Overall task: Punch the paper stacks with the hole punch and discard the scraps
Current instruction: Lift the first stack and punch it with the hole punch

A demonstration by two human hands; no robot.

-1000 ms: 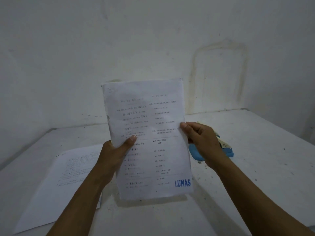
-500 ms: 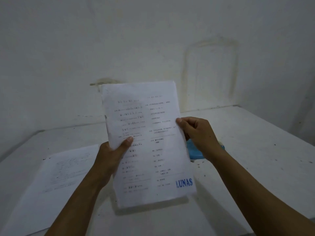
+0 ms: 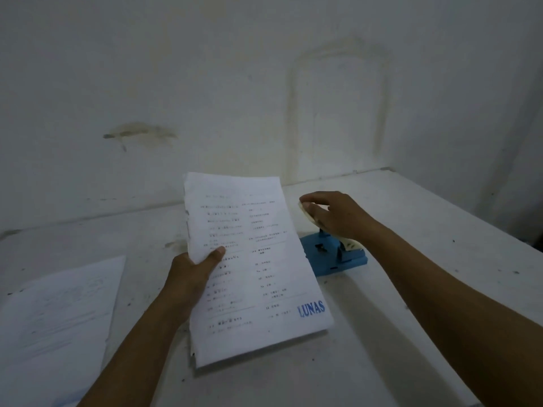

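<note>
1. Since half a second ago, the right hand (image 3: 335, 214) has let go of the stack's right edge and gone back to the cream lever of the blue metal hole punch (image 3: 335, 254); its fingers are curled loosely over the lever's raised end, resting on it, though whether they press down I cannot tell.
2. Only the left hand (image 3: 191, 271) now carries the thick stack of white printed sheets with a blue "LUNAS" stamp (image 3: 255, 268), thumb on the front face and fingers hidden behind, pinching it at its left edge. The stack has dropped lower and tilts back, its lower end close above the white table (image 3: 411, 304).
3. That stack hangs just left of the punch and covers the punch's left end, so the slot cannot be seen from here.
4. A second pile of white printed paper (image 3: 55, 318) lies flat on the table at the far left, well apart from the punch.
5. My reading: squaring the sheets is finished and the step in hand is feeding an edge into the punch, with the right hand poised to steady or press.
6. Held one-handed, so thick a stack may fan or slip out of line before it seats.
7. Dark specks dot the table; whether they are scraps is unclear.
</note>
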